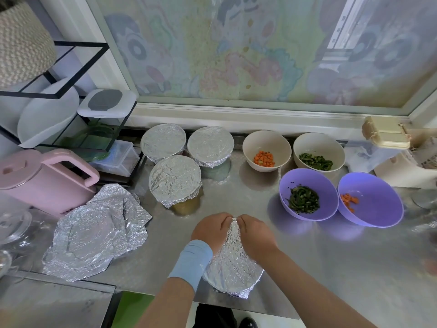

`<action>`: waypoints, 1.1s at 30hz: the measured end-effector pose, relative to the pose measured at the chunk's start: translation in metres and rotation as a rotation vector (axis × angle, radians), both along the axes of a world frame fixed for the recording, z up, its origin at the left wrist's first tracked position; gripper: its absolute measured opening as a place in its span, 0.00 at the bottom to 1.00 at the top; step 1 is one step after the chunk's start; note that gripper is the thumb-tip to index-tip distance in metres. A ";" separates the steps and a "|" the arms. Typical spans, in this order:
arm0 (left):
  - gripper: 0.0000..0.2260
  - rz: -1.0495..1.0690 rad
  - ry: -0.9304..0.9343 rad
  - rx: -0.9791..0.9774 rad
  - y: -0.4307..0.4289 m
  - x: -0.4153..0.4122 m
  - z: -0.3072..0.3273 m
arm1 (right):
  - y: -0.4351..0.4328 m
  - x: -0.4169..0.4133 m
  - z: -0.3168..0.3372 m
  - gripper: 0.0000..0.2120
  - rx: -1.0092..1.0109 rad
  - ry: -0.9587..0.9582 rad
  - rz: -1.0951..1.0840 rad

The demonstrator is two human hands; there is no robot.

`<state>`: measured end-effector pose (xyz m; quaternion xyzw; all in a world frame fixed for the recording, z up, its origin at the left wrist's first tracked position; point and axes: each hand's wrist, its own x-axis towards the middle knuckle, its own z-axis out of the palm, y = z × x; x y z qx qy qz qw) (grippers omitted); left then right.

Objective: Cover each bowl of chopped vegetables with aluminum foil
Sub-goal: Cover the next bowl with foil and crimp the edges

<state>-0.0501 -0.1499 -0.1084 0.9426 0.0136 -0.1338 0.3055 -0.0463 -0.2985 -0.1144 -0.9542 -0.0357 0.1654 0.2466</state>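
A foil-wrapped bowl (pixel 233 271) stands at the near edge of the steel counter. My left hand (pixel 210 229) and my right hand (pixel 256 235) both pinch the foil at its far rim. Three foil-covered bowls stand behind: back left (pixel 163 141), back middle (pixel 210 144) and one nearer (pixel 175 178). Uncovered are a beige bowl of carrot cubes (pixel 266 150), a beige bowl of chopped greens (pixel 318 151), a purple bowl of greens (pixel 307 194) and a purple bowl of carrot (pixel 370 200). Loose crumpled foil sheets (pixel 97 230) lie at the left.
A pink kettle (pixel 45 178) stands at the left beside a black wire rack (pixel 71 91) holding white dishes and containers. A beige lidded box (pixel 385 132) sits at the back right. Glass lids lie at the far left edge (pixel 13 223). A window runs behind the counter.
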 end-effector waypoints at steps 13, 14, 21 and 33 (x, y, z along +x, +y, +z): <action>0.15 -0.015 -0.054 0.068 0.000 -0.001 -0.004 | 0.001 0.000 -0.001 0.14 0.001 -0.071 0.013; 0.15 -0.016 -0.058 0.067 -0.001 -0.001 -0.004 | 0.001 0.000 0.000 0.14 0.007 -0.069 0.012; 0.16 -0.013 -0.034 0.130 -0.002 -0.001 -0.004 | 0.001 0.001 0.002 0.14 -0.020 -0.068 0.024; 0.18 0.147 -0.204 0.031 -0.004 -0.021 -0.002 | -0.002 -0.001 0.001 0.14 0.015 -0.432 0.121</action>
